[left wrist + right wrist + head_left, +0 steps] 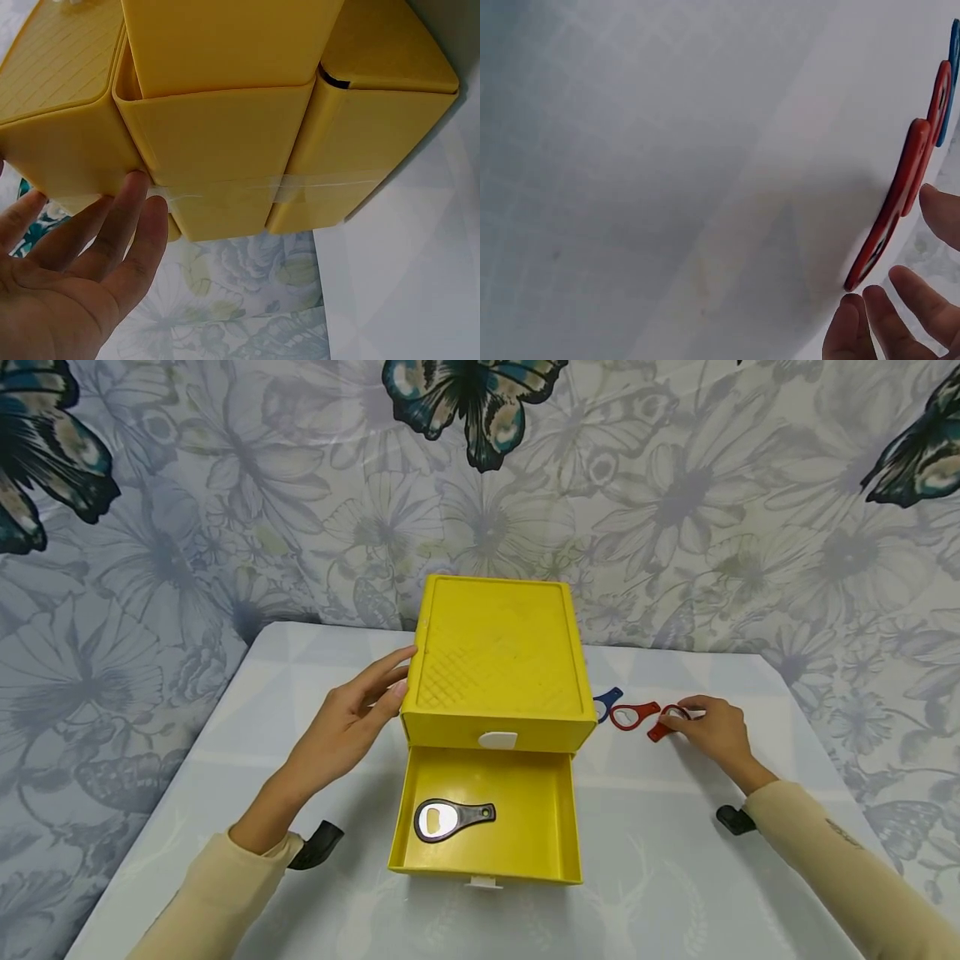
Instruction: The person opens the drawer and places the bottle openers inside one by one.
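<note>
A yellow drawer unit (498,647) stands mid-table, one lower drawer (525,858) pulled out. Inside that drawer lies a black bottle opener (453,818), its metal centre showing. My left hand (341,718) rests its fingertips on the unit's left side; the left wrist view shows the fingers (131,217) spread by the top tier. At the right, my right hand (716,731) reaches over a red bottle opener (663,727), thumb and fingertips at its round end, with a gap between them in the right wrist view. A second red opener (633,716) and a blue one (609,700) lie beside it.
Everything stands on a white table (315,910), its back edge against a wall with flower and butterfly print (675,502). Clear tape (330,184) runs across the unit's tiers. The open drawer juts toward me between both arms.
</note>
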Motion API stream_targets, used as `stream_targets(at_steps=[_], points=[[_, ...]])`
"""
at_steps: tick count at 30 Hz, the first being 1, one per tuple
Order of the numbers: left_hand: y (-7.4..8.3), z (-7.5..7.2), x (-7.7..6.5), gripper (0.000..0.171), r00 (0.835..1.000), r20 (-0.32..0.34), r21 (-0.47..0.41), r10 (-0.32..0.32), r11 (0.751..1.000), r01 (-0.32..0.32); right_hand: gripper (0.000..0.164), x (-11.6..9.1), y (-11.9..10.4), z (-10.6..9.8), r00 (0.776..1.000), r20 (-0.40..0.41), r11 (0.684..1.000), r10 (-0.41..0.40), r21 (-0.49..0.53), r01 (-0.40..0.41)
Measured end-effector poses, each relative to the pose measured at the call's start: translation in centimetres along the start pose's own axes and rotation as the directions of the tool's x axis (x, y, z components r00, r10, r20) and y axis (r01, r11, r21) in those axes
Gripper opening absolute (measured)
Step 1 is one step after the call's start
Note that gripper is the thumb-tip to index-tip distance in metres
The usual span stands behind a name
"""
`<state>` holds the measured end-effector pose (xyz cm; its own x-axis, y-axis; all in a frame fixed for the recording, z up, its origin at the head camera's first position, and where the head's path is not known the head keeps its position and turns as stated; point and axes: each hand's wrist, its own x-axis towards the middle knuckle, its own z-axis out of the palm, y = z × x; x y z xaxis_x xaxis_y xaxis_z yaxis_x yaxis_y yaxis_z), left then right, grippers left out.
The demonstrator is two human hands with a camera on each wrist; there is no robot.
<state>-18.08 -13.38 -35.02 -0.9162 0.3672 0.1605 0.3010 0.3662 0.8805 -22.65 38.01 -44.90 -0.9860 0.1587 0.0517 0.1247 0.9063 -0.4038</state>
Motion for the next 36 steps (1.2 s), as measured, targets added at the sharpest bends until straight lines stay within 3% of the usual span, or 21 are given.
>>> stream_targets(at_steps=[7, 21, 31, 36], points=[[0.2, 0.0, 0.1, 0.047, 1.0, 0.004, -0.003, 0.002, 1.0, -0.002, 0.06, 0.4, -0.1, 0.3, 0.998, 0.018, 0.998, 0.056, -0.021, -0.056], [0.1, -0.1, 0.3, 0.047, 1.0, 0.002, -0.013, 0.012, 1.0, -0.012, 0.057, 0.9, -0.4, 0.3, 0.996, 0.057, 0.996, 0.074, -0.051, -0.071], [0.0, 0.0, 0.1, 0.047, 1.0, 0.001, -0.023, 0.008, 1.0, -0.008, 0.048, 1.3, -0.4, 0.2, 0.986, 0.13, 0.995, 0.101, -0.005, -0.101], [0.0, 0.0, 0.0, 0.047, 1.0, -0.001, -0.017, 0.004, 1.0, -0.004, 0.047, 1.3, -0.2, 0.5, 0.984, 0.167, 0.998, 0.057, -0.018, -0.055]])
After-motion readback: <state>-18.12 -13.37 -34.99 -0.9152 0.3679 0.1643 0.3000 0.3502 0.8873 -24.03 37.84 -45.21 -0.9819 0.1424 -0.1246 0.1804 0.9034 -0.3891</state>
